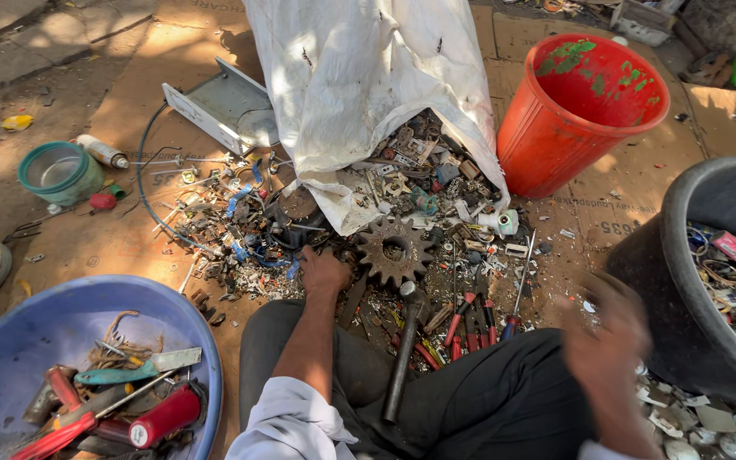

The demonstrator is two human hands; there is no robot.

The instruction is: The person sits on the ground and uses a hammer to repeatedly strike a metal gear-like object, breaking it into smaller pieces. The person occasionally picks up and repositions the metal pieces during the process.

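Head view. Person seated on the ground, legs in dark trousers, facing a scrap pile that spills from a white sack laid on flattened cardboard.

Left hand rests knuckles-up at the pile's near edge, just left of a rusty gear; fingers curl into the small metal bits, but whether they hold a piece cannot be told. Right hand is blurred in mid-air near the black tub; it looks spread wide with nothing in it.

Judgement: picking goes best one piece at a time, fingers kept off sharp edges, heavy gear left until the loose bits are out.

A hammer lies across the lap; red-handled screwdrivers lie beside it.

Containers: blue basin, near left, holds hand tools with red and teal handles. Black tub, right, holds mixed small scrap. Red bucket, far right, shows nothing but green smears inside. Small teal bowl, far left, looks bare.
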